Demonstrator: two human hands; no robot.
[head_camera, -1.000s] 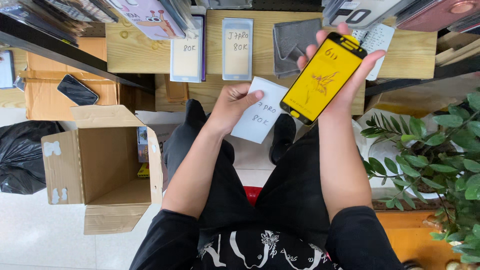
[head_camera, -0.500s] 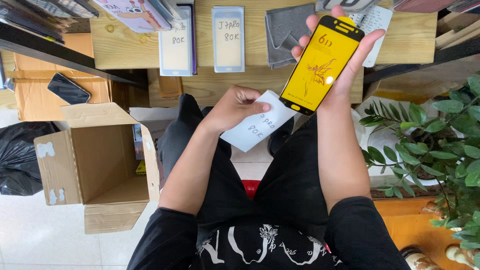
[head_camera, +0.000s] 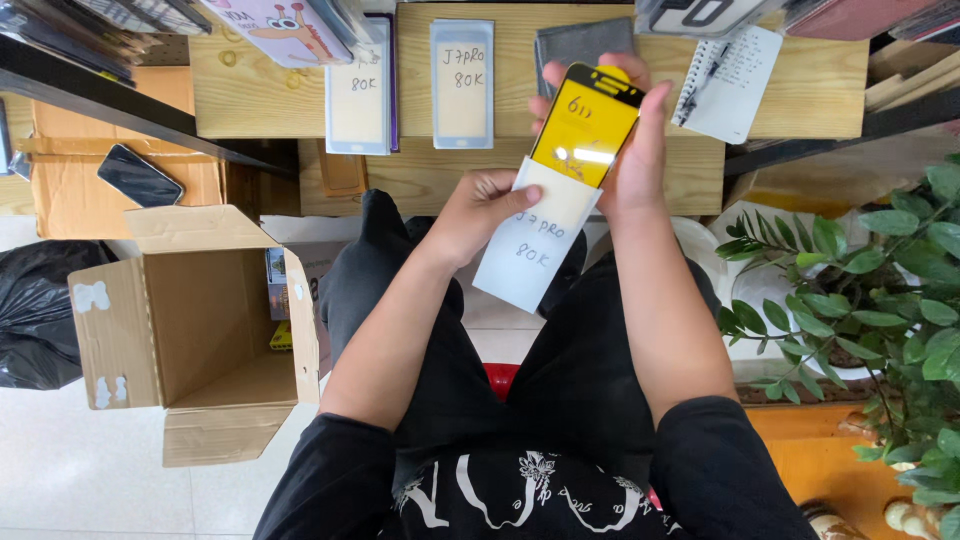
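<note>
White paper sleeve, thin and floppy, pinched at its upper left corner by the left hand. Yellow screen protector stands half inside the sleeve mouth, above the lap and near the wooden surface's front edge. Right hand grips its long edges. Judged light, stiff, slick, brittle: hold by the edges, not the face.

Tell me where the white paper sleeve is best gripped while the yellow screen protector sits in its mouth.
Probably the sleeve's upper left edge, coming from the left, where the left hand already pinches it. The yellow screen protector enters from the top right, held by the right hand, so the mouth must stay unobstructed; the lower end hangs free.
</note>
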